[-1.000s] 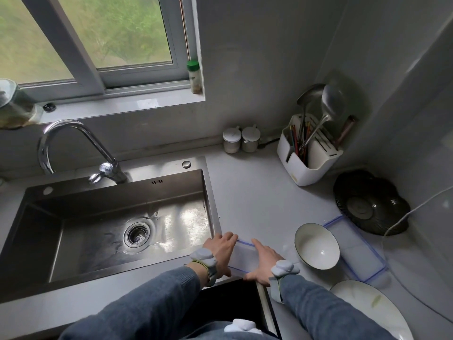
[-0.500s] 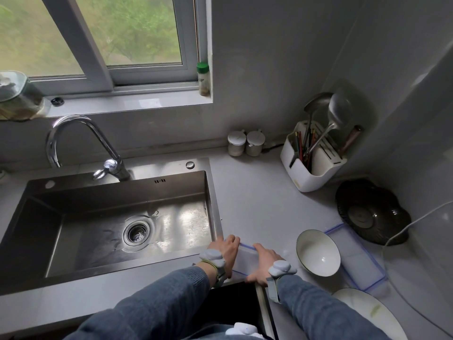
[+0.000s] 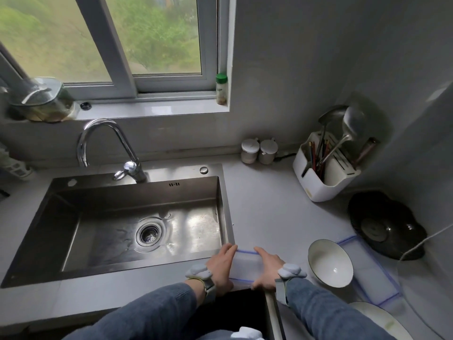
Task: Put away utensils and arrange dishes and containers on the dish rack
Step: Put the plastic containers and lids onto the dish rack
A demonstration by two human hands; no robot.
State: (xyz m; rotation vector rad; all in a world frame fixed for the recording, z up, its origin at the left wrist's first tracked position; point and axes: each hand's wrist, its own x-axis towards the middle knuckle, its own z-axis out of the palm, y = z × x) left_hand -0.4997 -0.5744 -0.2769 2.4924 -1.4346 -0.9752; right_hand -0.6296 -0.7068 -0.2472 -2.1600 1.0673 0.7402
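A clear plastic container with a blue rim (image 3: 246, 266) sits at the front edge of the counter, just right of the sink. My left hand (image 3: 221, 267) holds its left side and my right hand (image 3: 267, 269) holds its right side, fingers laid along the walls. A white bowl (image 3: 329, 262) stands to the right of it. Beside the bowl lies a blue-edged clear lid (image 3: 369, 268). A white plate (image 3: 382, 321) shows at the bottom right. The white utensil holder (image 3: 323, 175) with ladles and chopsticks stands in the back corner.
The steel sink (image 3: 73, 207) and its tap (image 3: 107, 146) fill the left. Two small white jars (image 3: 258, 150) stand by the wall. A black dish (image 3: 384, 224) lies at the right with a white cable (image 3: 429, 241) over it. Below my hands an open dark compartment (image 3: 245, 307) shows.
The camera has tilted up and drifted slightly. Both hands stay on the sides of the container, which has not visibly moved.
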